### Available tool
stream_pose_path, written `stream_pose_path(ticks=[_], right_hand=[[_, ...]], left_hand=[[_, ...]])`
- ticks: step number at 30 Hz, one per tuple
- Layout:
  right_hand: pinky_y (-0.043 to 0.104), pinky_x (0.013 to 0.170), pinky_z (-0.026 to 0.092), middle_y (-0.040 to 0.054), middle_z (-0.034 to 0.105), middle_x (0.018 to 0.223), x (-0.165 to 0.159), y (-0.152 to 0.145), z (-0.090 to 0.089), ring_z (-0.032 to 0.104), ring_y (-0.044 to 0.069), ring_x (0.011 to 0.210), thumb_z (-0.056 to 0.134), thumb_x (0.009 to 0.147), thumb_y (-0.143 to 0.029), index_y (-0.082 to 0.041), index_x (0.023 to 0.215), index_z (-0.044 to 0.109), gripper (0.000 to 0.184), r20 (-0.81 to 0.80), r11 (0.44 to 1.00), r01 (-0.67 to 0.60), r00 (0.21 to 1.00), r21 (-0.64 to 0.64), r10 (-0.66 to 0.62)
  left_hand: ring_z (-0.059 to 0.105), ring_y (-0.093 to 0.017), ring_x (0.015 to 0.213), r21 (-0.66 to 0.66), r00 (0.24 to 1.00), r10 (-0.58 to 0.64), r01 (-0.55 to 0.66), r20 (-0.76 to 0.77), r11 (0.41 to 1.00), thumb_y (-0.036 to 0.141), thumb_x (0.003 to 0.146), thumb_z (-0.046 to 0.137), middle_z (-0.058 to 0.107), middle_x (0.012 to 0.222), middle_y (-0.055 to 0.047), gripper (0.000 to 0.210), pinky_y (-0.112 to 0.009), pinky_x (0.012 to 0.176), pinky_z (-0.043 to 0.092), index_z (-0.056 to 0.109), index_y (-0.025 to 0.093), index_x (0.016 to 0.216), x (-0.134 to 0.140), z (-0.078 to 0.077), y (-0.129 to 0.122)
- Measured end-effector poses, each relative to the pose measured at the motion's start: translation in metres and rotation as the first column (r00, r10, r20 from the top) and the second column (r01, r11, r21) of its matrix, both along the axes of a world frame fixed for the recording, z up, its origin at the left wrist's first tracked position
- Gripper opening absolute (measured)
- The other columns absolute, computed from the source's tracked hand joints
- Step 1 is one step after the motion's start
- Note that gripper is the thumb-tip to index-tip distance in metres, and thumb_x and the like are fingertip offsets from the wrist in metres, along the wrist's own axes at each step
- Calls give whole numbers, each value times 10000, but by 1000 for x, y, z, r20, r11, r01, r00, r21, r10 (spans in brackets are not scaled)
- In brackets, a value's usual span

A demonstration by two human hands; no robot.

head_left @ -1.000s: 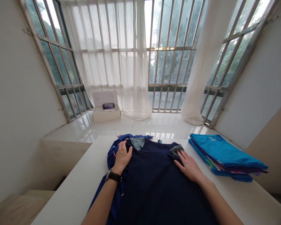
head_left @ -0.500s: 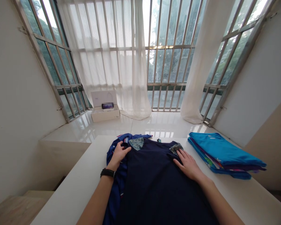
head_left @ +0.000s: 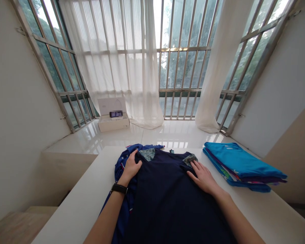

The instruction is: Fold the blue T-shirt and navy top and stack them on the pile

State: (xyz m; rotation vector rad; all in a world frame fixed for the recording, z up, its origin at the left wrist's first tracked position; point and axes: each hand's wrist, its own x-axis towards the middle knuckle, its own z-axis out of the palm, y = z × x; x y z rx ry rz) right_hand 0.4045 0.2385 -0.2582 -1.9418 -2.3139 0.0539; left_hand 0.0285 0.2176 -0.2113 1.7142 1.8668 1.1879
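A dark navy shirt [head_left: 173, 196] with patterned patches at both shoulders lies spread out in front of me. At its upper left edge, beside the left patterned patch [head_left: 147, 154], is my left hand [head_left: 132, 166], thumb apart from the fingers, which touch the cloth. My right hand [head_left: 202, 174] rests flat and open on the right shoulder, fingertips on the other patterned patch [head_left: 190, 158]. Partly under the navy shirt, to the left, a crumpled blue garment [head_left: 120, 163] with red and white trim shows. A black band [head_left: 119, 188] circles my left wrist.
The clothes lie on a white table [head_left: 78, 203]. A stack of folded clothes [head_left: 244, 162], bright blue on top, sits at the right. Behind, an open white box [head_left: 114, 125] stands on the glossy sill [head_left: 167, 132], below white curtains [head_left: 142, 84] and barred windows.
My left hand has shifted slightly at the left shoulder, its fingers now further up along the edge, and the dark fold there no longer shows. My right hand stays in place.
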Motion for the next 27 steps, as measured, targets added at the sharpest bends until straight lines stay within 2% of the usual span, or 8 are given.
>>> stream_pose_path(ticks=[4,10,13,16,18,21,24,27], right_hand=[[470,1178,252,109,344,1580,1,2,-3,277,309,1460,330,935,-571,-145,1493,389,704,-10,1000,-4,1000,1,4],[463,1173,248,123,358,1571,1,1,-4,281,313,1457,339,933,-589,-147,1489,397,712,-35,1000,-11,999,19,12],[467,1178,234,126,348,1576,0,0,-1,272,312,1460,342,935,-588,-142,1492,390,715,-46,1000,-6,999,5,6],[477,1184,222,124,330,1584,-1,-2,2,253,310,1469,345,937,-591,-144,1498,377,719,-66,1000,-3,998,-16,2],[478,1184,225,133,332,1581,-1,-2,4,258,312,1467,353,939,-589,-134,1497,379,721,-88,1000,-8,996,-13,7],[470,1177,254,172,372,1554,-1,-1,4,295,321,1451,368,947,-564,-91,1476,407,710,-137,998,-14,990,57,22],[469,1167,283,192,437,1508,-3,2,5,344,326,1425,392,958,-466,-62,1421,478,621,-217,983,-13,975,183,54],[426,1149,327,150,518,1450,-2,4,9,431,283,1368,389,948,-298,-102,1344,566,476,-297,959,-8,950,283,96]], left_hand=[[516,-293,1289,80,998,24,-19,-64,997,122,703,626,550,1356,-194,677,-426,1128,393,490,54,1362,1,3,1],[592,-286,1180,105,999,6,-2,-35,994,105,687,609,530,1381,-182,705,-418,1021,499,481,100,1380,20,16,5],[636,-244,1094,59,973,-231,229,25,972,126,727,611,528,1401,-162,770,-376,924,556,382,153,1461,42,21,3],[588,-240,1199,4,866,-494,495,71,869,216,829,585,513,1423,-159,733,-354,907,566,301,180,1504,56,19,4],[529,-235,1281,8,867,-497,498,-10,867,219,893,505,510,1431,-150,600,-397,1018,507,358,171,1473,55,15,10],[465,-223,1342,22,877,-395,416,-275,909,123,908,406,519,1426,-136,490,-450,1154,365,465,147,1394,44,9,22],[437,-233,1361,-21,789,-351,395,-504,919,75,897,395,514,1432,-144,470,-434,1178,326,518,117,1348,38,9,33],[432,-244,1355,-103,654,-368,407,-660,908,108,922,416,525,1424,-130,424,-420,1165,329,555,141,1321,42,18,42]])
